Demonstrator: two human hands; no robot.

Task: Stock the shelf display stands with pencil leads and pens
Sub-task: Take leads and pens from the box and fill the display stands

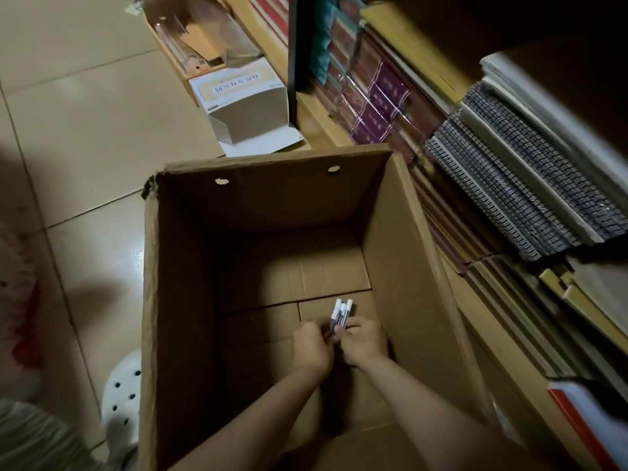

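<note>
Head view: both arms reach down from about six o'clock into a tall cardboard box [390,239] that stands open on the tiled floor [85,113]. Low in the box, the left hand [314,348] and the right hand [365,339] meet around a small bunch of pens [341,312]. Each hand has its fingers curled about the lower ends, so the white caps stick up toward twelve o'clock. Probably the two hands work together to square the loose pens into one bundle that a single hand could carry out. No other stock shows on the box bottom, though the arms hide part of it.

At two to four o'clock of the box stands a shelf unit [503,362] packed with spiral notebooks [509,185] and flat paper goods, close enough for a short lift from box to shelf. At eleven o'clock lies an opened white carton [244,107] — seemingly empty packaging set aside. A white perforated stool [124,396] sits at eight o'clock. No display stand can be made out with certainty.
</note>
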